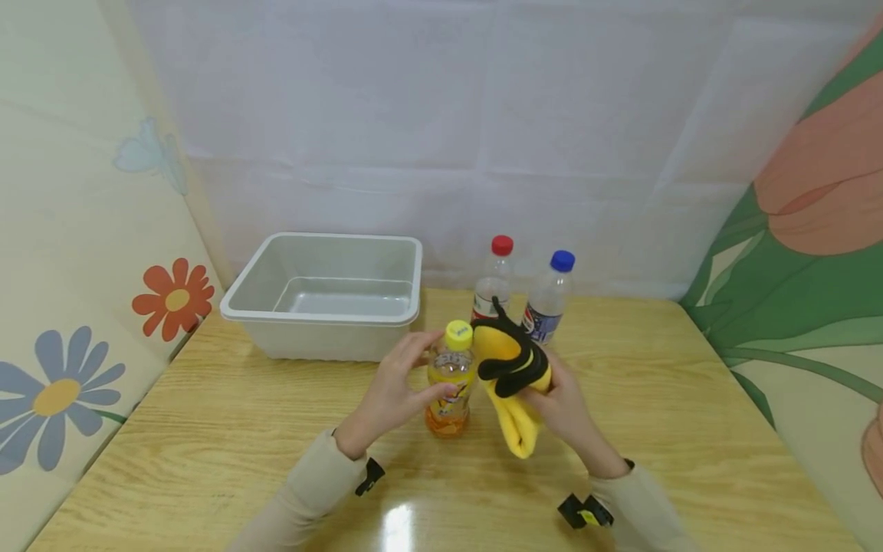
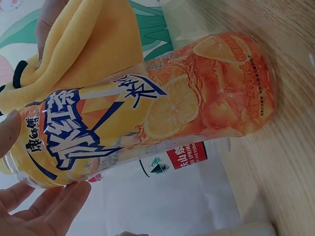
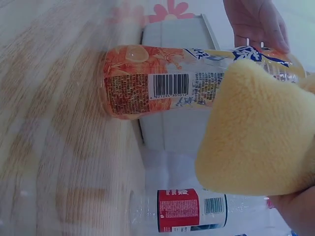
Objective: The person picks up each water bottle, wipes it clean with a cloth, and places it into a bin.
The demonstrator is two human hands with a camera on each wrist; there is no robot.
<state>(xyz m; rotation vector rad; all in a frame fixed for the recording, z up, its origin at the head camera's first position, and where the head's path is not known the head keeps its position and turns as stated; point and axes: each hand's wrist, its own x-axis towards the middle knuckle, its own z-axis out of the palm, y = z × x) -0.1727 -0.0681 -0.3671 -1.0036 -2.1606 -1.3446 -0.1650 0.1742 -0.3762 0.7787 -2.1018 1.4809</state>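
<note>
Two sleeves [image 1: 310,475]: nearest us, entering at eight and four o'clock, if we take the yellow-capped bottle [image 1: 450,376] as the middle of our clock.
Left hand [image 1: 396,383]: at nine o'clock, gripping the bottle's upper part between thumb and fingers.
Yellow-capped bottle: upright on the table [image 1: 228,445], as far as we can see, with its cap on and its orange-and-yellow label in place.
Right hand [image 1: 562,402]: towards four o'clock, fingers curled round a folded cloth.
Cloth [image 1: 512,376]: yellow with black edging, at three o'clock, close beside the bottle; we cannot tell whether the two touch.
Progress on this bottle: picking out the bottle and bringing the cloth up to it look done; we judge the cloth's work on it to be beginning or midway, not finished.
Tub [image 1: 338,337]: grey, at ten o'clock; all three bottles we can see stand outside it.
Blue-capped bottle [image 1: 548,295]: at two o'clock, upright, no hand on it.
Red-capped bottle [image 1: 491,287]: at one o'clock, upright, partly behind the cloth; whether this pair's turn is past or to come, we cannot tell.
White sheet [image 1: 441,123]: farthest, at twelve o'clock.
</note>
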